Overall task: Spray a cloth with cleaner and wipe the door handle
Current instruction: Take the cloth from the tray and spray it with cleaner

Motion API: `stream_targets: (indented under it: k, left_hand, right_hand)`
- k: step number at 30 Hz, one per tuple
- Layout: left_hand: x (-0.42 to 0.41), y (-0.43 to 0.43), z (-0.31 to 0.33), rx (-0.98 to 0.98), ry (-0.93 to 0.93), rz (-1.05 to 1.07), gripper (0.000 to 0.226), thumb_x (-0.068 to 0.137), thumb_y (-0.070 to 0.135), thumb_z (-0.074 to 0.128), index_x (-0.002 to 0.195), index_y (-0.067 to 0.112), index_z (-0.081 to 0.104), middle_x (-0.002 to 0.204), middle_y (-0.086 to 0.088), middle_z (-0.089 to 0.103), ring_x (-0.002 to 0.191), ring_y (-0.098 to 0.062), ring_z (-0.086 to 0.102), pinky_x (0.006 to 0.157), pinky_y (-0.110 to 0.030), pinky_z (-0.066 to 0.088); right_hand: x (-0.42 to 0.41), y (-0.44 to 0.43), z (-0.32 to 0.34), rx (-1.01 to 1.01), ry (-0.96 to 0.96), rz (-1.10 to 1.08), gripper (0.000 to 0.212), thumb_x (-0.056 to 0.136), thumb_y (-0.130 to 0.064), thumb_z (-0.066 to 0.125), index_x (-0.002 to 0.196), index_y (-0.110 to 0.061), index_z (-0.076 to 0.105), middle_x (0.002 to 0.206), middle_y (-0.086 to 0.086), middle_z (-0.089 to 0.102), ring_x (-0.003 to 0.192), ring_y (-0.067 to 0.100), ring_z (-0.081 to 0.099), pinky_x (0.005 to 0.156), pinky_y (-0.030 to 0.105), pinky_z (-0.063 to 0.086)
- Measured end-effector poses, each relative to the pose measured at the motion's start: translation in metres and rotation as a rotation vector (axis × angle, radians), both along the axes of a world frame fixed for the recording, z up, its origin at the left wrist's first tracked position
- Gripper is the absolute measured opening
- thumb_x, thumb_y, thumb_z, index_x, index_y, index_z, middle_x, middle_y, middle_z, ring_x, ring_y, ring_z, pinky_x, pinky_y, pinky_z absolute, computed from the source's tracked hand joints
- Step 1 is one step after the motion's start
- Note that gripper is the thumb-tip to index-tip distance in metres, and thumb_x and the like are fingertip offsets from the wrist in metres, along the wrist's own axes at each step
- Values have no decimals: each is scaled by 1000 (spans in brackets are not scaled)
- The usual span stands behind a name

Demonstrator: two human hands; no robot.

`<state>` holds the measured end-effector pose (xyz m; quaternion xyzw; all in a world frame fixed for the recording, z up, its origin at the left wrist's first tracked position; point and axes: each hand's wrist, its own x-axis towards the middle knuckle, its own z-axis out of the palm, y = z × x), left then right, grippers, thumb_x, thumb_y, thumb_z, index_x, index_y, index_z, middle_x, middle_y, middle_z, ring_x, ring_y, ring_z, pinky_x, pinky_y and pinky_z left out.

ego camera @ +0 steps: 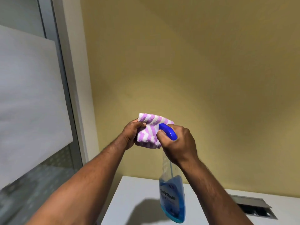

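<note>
frosted glass panel (27, 101) at far left. your left hand (130, 135) has its grip clamped on the folded purple/white striped cloth (150, 129), held up in front of the yellow wall (194, 62). just right, touching it, your right hand (177, 142) is closed round the neck of the spray bottle (172, 198); blue nozzle (168, 131) points up-left into the cloth, long axis near vertical, base hanging over the white worktop (138, 200). cable hatch (253, 207) further right.

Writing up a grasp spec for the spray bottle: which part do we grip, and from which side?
Grip the neck just below the blue trigger head, from behind, opposite the nozzle, as the right hand does now. The spray bottle hangs upright beneath it, its nozzle aimed at the striped cloth in the left hand, with a finger probably on the trigger.
</note>
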<state>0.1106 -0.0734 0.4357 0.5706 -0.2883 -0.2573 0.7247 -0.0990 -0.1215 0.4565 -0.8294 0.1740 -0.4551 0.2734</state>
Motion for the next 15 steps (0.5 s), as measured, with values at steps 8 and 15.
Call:
stream_targets:
  k: [8, 15]
  left_hand:
    - [1, 0, 10, -15, -44, 7, 30, 91, -3, 49, 108, 6, 72, 94, -15, 76, 83, -31, 72, 80, -39, 58]
    - [4, -1, 11, -34, -33, 12, 31, 90, -4, 49, 106, 8, 73, 96, -17, 76, 83, -31, 72, 80, -39, 58]
  right_hand:
    - [-4, 8, 8, -38, 11, 1, 34, 80, -44, 51, 53, -23, 46, 45, -8, 41, 44, 11, 41, 46, 22, 28]
    - [-9, 15, 5, -105, -62, 1, 30, 83, -44, 52, 58, -28, 45, 50, -9, 44, 46, 11, 44, 44, 15, 29]
